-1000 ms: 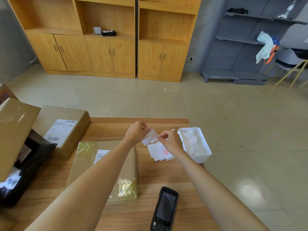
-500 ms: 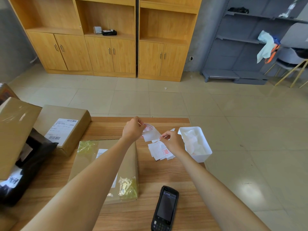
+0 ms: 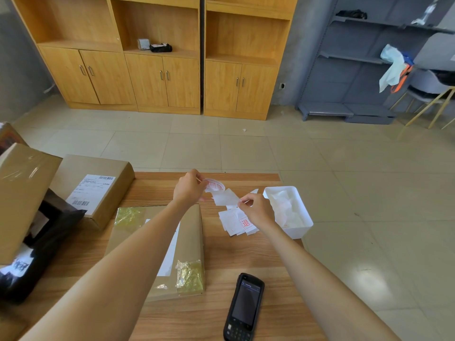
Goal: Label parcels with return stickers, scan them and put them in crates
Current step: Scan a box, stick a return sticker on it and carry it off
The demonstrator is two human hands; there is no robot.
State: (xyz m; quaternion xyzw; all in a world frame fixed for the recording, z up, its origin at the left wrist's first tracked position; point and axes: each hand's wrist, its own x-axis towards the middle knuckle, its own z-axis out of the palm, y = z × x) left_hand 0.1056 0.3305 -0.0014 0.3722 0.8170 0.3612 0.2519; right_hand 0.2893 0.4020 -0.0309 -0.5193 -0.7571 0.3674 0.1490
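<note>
Bench (image 3: 246, 254) is carrying 3 cardboard parcels: one w/ yellow tape (image 3: 187, 242), one w/ barcode label (image 3: 98, 183), one at left edge (image 3: 22, 193); 1 black bag (image 3: 49, 232), 1 scanner (image 3: 245, 307), 1 white tray (image 3: 299, 210), approx. several loose stickers (image 3: 236, 221).

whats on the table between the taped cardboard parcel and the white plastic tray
In the head view, a loose pile of white sticker sheets, one showing a red stamp, lies on the wooden table between the taped cardboard parcel and the white plastic tray.
</note>
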